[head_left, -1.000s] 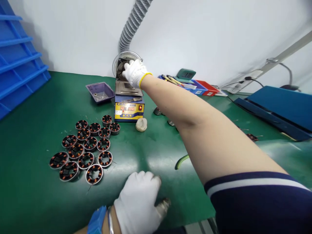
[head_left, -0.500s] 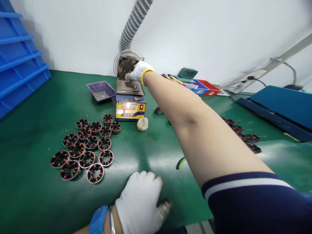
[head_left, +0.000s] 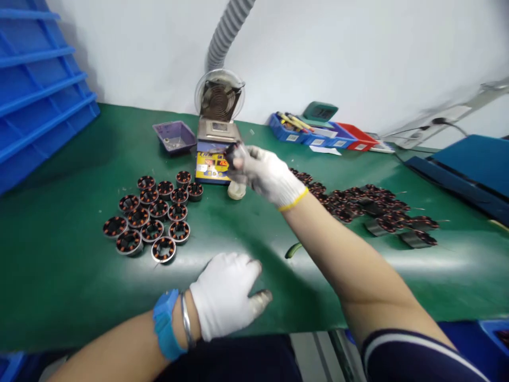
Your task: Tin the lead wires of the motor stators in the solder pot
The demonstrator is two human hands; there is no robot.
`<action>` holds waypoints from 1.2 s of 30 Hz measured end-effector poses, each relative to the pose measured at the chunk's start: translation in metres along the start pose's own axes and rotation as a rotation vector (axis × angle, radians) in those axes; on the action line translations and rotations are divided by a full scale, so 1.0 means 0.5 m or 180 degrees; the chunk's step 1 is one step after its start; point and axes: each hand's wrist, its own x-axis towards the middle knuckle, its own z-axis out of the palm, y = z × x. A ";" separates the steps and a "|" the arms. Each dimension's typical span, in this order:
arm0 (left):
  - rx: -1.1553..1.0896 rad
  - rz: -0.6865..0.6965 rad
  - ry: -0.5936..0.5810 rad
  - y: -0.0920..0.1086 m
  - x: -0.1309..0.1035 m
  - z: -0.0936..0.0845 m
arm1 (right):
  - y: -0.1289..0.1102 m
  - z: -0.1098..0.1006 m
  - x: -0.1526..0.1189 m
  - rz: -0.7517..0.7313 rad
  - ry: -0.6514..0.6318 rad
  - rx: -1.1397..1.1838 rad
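Observation:
My right hand [head_left: 264, 172], in a white glove with stained fingertips, grips a dark motor stator [head_left: 234, 155] in the air before the yellow-and-blue solder pot [head_left: 212, 164]. My left hand [head_left: 230, 294], also gloved, lies on the green table's front part, its thumb apart from the fingers and nothing in it. To the left stands a group of round stators [head_left: 152, 231] with black and copper-coloured insides. A small whitish round pot [head_left: 236, 190] sits below my right hand, by the solder pot.
A purple tray [head_left: 175, 137] is left of the solder pot. More stators [head_left: 350, 204] lie at the right. Blue bins [head_left: 292, 135] and a red bin [head_left: 360, 139] line the wall. A grey hose [head_left: 227, 34] hangs behind; blue crates [head_left: 35, 79] stand far left.
My right hand has come back from the top of the solder pot toward me, with a stator now visible in it. The view has shifted; my left hand remains on the table.

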 end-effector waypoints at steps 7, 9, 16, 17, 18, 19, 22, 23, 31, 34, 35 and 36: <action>0.0373 -0.0177 -0.0199 0.028 -0.044 -0.064 | 0.110 0.098 -0.160 -0.0080 -0.0946 -0.0420; 0.0523 -0.0628 0.0185 0.037 -0.095 -0.086 | 0.118 0.117 -0.163 -0.0636 -0.1074 -0.0911; 0.1540 -0.2907 0.1433 -0.032 -0.231 -0.113 | 0.132 0.157 -0.156 -0.1016 -0.1134 -0.1266; 0.1588 -0.3028 0.1456 -0.047 -0.231 -0.114 | 0.135 0.161 -0.155 -0.1063 -0.1130 -0.1262; 0.1618 -0.3089 0.1451 -0.062 -0.229 -0.115 | 0.137 0.164 -0.153 -0.1148 -0.1116 -0.1231; 0.1636 -0.3110 0.1415 -0.075 -0.224 -0.118 | 0.139 0.166 -0.151 -0.1256 -0.1113 -0.1185; 0.1626 -0.3043 0.1177 -0.107 -0.208 -0.132 | 0.136 0.169 -0.145 -0.1572 -0.1260 -0.1114; 0.1573 -0.3011 0.1088 -0.115 -0.205 -0.138 | 0.132 0.170 -0.142 -0.1645 -0.1357 -0.1150; 0.1232 -0.3117 0.0458 -0.135 -0.196 -0.177 | 0.076 0.193 -0.145 -0.1991 -0.1870 -0.1614; 0.1205 -0.3040 0.0131 -0.140 -0.190 -0.192 | 0.046 0.208 -0.163 -0.1393 -0.1662 -0.1999; 0.1191 -0.3008 0.0043 -0.144 -0.188 -0.197 | 0.036 0.214 -0.166 -0.1173 -0.1598 -0.2154; 0.1167 -0.2970 -0.0021 -0.149 -0.185 -0.203 | 0.026 0.221 -0.167 -0.1013 -0.1566 -0.2289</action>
